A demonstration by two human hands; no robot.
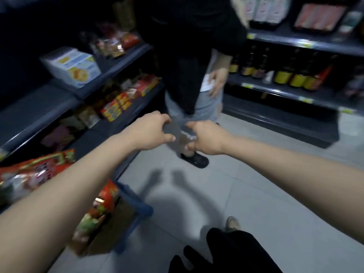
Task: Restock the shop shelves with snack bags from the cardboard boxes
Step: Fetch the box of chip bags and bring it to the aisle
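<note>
Both my arms reach forward over the aisle floor. My left hand (151, 133) and my right hand (204, 137) hang side by side with fingers loosely curled, and neither holds anything. Red and green snack bags (33, 174) lie at the left edge on the low shelf. More of the same bags (98, 211) stand in a cardboard box (110, 237) under my left forearm. Dark shelves (65, 99) on the left carry yellow and red snack packs (116, 107). The picture is blurred.
Another person (189, 66) in a black top stands in the aisle just beyond my hands, one shoe (196, 160) on the tiles. A blue frame (137, 211) edges the box. Bottles (291, 75) line the right shelves. Pale floor tiles (256, 184) stretch to the right.
</note>
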